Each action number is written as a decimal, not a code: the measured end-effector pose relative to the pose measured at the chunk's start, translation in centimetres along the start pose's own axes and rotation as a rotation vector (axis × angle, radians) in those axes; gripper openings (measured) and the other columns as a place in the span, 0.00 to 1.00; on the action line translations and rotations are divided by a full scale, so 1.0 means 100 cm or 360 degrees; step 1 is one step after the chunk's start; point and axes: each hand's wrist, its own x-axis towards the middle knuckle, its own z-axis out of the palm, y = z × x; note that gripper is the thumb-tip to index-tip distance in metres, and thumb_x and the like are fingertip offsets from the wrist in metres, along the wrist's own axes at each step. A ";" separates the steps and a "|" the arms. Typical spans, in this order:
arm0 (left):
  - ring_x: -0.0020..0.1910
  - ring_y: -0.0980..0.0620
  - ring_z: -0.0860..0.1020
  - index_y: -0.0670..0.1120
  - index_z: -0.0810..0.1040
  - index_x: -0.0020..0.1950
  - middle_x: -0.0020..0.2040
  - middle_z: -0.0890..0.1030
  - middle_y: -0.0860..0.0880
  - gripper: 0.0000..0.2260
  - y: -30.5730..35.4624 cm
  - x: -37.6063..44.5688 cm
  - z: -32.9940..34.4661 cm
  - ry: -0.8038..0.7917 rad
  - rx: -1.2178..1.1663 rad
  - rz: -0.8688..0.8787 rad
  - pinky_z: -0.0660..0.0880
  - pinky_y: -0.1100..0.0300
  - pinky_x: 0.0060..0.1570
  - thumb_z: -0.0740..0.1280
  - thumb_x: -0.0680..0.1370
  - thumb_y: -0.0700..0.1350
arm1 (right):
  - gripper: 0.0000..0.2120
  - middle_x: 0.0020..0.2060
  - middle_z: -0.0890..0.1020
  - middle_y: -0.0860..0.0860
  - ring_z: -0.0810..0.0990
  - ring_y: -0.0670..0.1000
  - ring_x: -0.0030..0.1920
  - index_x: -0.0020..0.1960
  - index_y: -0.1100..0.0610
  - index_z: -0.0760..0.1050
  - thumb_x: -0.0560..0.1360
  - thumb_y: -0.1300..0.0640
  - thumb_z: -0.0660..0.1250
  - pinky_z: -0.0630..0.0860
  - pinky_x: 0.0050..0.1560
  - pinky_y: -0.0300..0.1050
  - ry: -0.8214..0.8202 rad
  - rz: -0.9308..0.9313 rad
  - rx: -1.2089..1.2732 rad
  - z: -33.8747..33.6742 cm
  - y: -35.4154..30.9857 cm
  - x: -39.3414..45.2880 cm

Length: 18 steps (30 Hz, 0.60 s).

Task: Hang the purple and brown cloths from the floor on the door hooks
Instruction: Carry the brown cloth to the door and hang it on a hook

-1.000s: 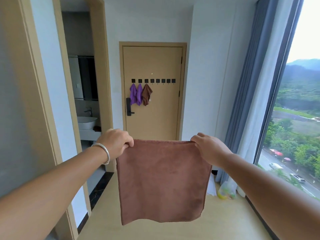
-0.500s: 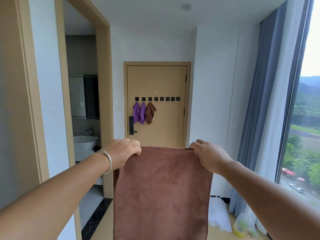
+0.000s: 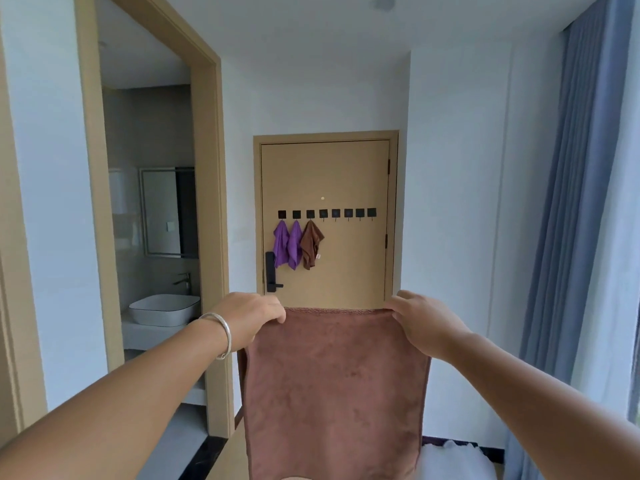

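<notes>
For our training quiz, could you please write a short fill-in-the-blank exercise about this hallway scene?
1. Both hands, left hand and right hand, hold the brown cloth by its ____ edge.
2. On the door hooks hang two purple cloths and ____ brown one.
3. The bracelet is on the ____ wrist.

Missing words: top; one; left

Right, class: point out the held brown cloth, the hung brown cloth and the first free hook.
Held brown cloth [image 3: 334, 382], head view, middle of the fabric.
Hung brown cloth [image 3: 310, 244], head view, its bunched middle.
First free hook [image 3: 323, 213], head view, its black plate.
</notes>
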 end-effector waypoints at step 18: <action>0.44 0.58 0.69 0.60 0.70 0.56 0.50 0.72 0.62 0.30 -0.175 0.215 0.204 0.0045 -0.0127 0.0045 0.63 0.64 0.41 0.56 0.66 0.29 | 0.08 0.39 0.66 0.40 0.70 0.48 0.39 0.47 0.45 0.69 0.80 0.54 0.52 0.66 0.38 0.42 -0.0007 0.0146 0.0116 0.197 0.090 0.244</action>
